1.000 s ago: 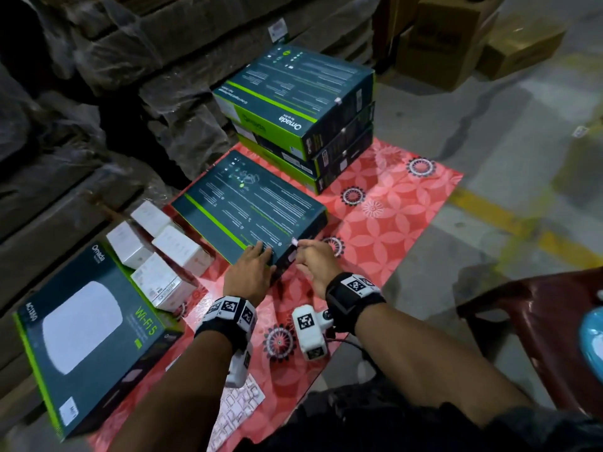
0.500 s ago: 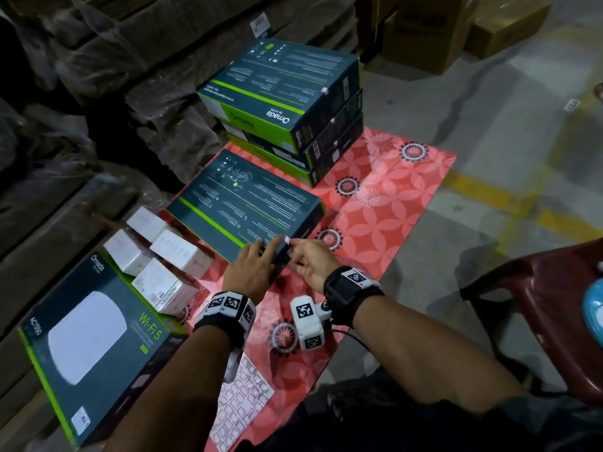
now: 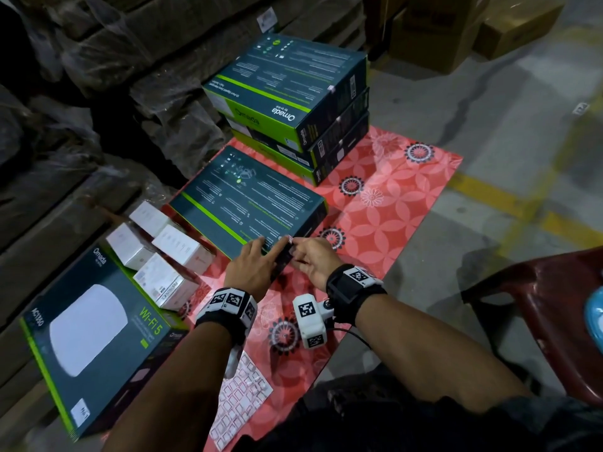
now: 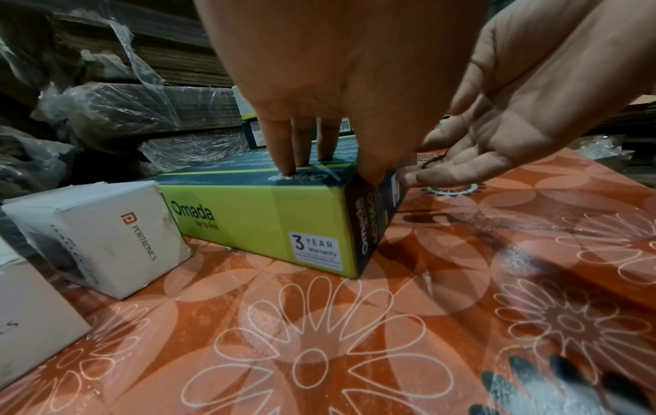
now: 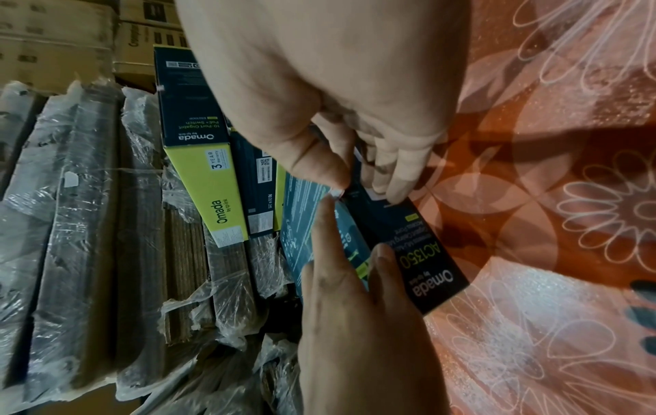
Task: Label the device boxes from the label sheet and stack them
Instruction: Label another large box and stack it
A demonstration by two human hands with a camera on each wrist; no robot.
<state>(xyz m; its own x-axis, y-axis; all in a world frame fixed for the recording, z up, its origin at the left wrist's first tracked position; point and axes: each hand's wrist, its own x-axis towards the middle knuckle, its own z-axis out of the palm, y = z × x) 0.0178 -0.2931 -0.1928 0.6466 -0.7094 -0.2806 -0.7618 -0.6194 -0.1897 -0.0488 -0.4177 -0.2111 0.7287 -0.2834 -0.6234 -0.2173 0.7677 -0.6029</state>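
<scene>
A dark teal device box (image 3: 248,203) lies flat on the red flowered mat (image 3: 391,203). My left hand (image 3: 264,252) presses its straight fingers on the box top near the front corner, the index finger reaching to a small white label (image 3: 289,238). My right hand (image 3: 295,247) pinches that label (image 5: 336,193) at the box's top edge, thumb on it and the other fingers against the box's side (image 5: 401,252). The left wrist view shows the fingertips (image 4: 294,168) on the box (image 4: 262,213). The label sheet (image 3: 241,406) lies by my left forearm. Three like boxes (image 3: 287,102) stand stacked behind.
A big Wi-Fi 5 box (image 3: 88,331) lies at the left, with several small white boxes (image 3: 156,252) between it and the worked box. Plastic-wrapped cardboard bundles (image 3: 130,76) wall off the left. A dark red chair (image 3: 538,305) stands at the right on bare concrete floor.
My left index finger has stretched along the box edge to the label. The right hand has stayed at the same corner, still holding the label. The head view has shifted slightly.
</scene>
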